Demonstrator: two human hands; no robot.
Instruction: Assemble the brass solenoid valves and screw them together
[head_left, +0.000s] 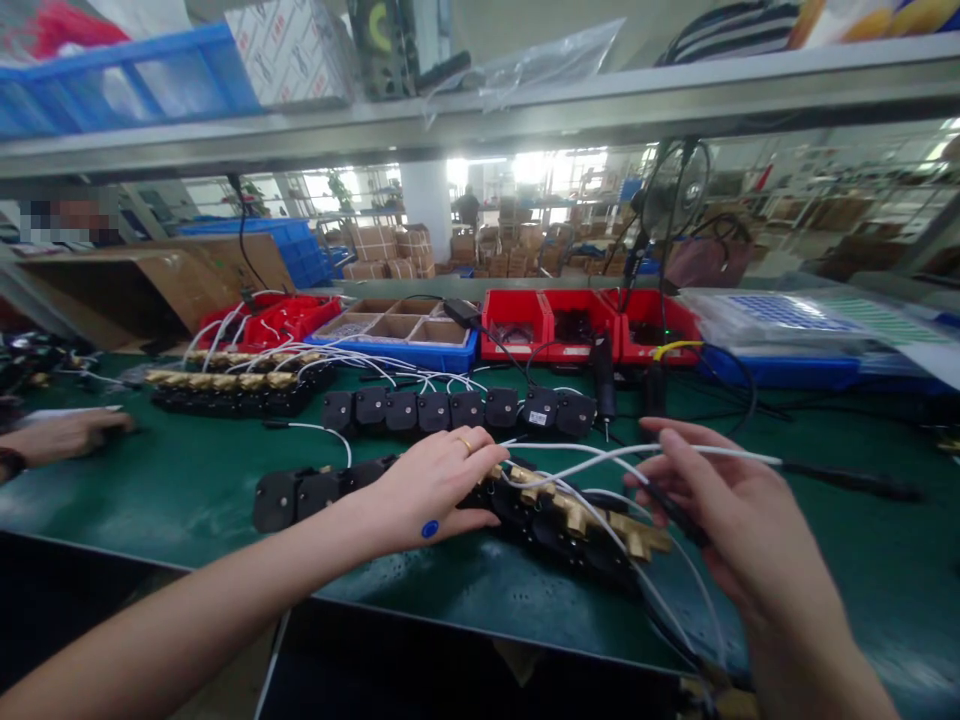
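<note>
My left hand [446,480] rests over a row of black box-shaped units with brass fittings [574,515], its fingers and thumb closed around one of them. The gripped part is mostly hidden by the fingers. At the right, my right hand [750,510] pinches white cables [705,450] between thumb and fingers. One cable ends in a long black sleeve [851,480] that sticks out to the right. Other white cables curve down from the brass fittings below my right hand. Behind my left hand lies a second row of black units [450,408].
Another group of brass-fitted units [225,385] with white cables sits back left. A screwdriver-like black tool [604,380] stands before red bins [555,325]. A blue divided tray [390,350] is beside them. At far left, another person's hand [71,435] rests on the green table [187,480].
</note>
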